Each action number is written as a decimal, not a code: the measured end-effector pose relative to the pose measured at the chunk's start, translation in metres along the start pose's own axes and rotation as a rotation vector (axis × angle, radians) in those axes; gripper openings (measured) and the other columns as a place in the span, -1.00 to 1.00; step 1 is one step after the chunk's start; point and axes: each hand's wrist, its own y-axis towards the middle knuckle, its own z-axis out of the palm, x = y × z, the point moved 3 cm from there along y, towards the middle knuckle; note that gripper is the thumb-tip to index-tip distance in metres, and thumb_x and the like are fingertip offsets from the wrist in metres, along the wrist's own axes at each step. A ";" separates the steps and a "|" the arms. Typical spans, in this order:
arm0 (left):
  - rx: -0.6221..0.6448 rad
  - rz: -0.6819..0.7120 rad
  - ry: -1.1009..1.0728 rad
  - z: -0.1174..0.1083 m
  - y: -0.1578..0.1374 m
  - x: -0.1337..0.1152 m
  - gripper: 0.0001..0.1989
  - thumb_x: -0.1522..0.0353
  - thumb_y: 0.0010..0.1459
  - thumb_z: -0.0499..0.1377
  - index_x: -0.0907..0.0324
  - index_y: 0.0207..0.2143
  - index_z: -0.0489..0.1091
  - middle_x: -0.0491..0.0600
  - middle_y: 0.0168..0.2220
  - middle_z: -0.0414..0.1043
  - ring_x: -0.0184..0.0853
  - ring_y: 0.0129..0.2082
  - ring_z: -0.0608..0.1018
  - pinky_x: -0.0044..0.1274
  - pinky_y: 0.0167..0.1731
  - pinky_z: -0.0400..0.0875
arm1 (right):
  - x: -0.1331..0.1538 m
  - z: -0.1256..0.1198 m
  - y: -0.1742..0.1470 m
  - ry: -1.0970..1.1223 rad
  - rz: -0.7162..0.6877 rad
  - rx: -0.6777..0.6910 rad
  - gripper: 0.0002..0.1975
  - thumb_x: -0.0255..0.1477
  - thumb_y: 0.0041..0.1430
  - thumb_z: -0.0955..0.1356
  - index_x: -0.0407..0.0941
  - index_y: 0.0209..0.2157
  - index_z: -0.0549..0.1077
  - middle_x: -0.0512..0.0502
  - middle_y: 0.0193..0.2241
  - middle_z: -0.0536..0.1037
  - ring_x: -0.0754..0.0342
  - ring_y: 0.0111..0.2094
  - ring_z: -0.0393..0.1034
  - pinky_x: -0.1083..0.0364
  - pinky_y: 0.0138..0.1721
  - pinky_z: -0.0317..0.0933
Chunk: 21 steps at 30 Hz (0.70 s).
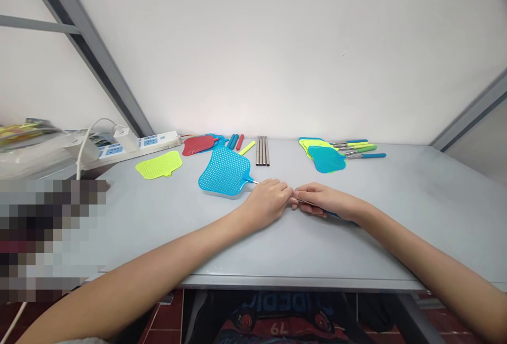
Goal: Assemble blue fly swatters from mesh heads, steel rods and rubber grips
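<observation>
A blue fly swatter [225, 170] is held just above the grey table, its perforated head toward the left. My left hand [271, 201] is closed around its thin metal rod, close to where the two hands meet. Wrapped round the rod and the blue handle end is my right hand [322, 200]; most of that handle is hidden under the palm. Behind the swatter head lie a loose yellow-green swatter head [159, 165], a red swatter head [198, 145], and loose blue, red and yellow handles [240, 142]. Several metal tubes [262, 151] lie side by side beyond my left hand.
Assembled fly swatters [327, 159] with blue, yellow and green handles are stacked at the back right. A white power strip [158, 141] with plugs and a white cable runs along the back left. A white wall stands behind the table [396, 217], with grey metal posts at both sides.
</observation>
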 end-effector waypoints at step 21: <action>0.018 0.030 -0.168 -0.002 -0.001 0.006 -0.62 0.19 0.19 -0.11 0.21 -0.52 0.30 -0.06 -0.54 0.37 -0.39 -0.49 0.39 -0.57 -0.46 0.15 | 0.000 0.011 -0.004 0.255 0.076 0.130 -0.75 -0.30 0.16 0.15 -0.17 -0.47 0.23 0.10 -0.63 0.16 0.33 -0.72 -0.12 0.27 -0.75 -0.25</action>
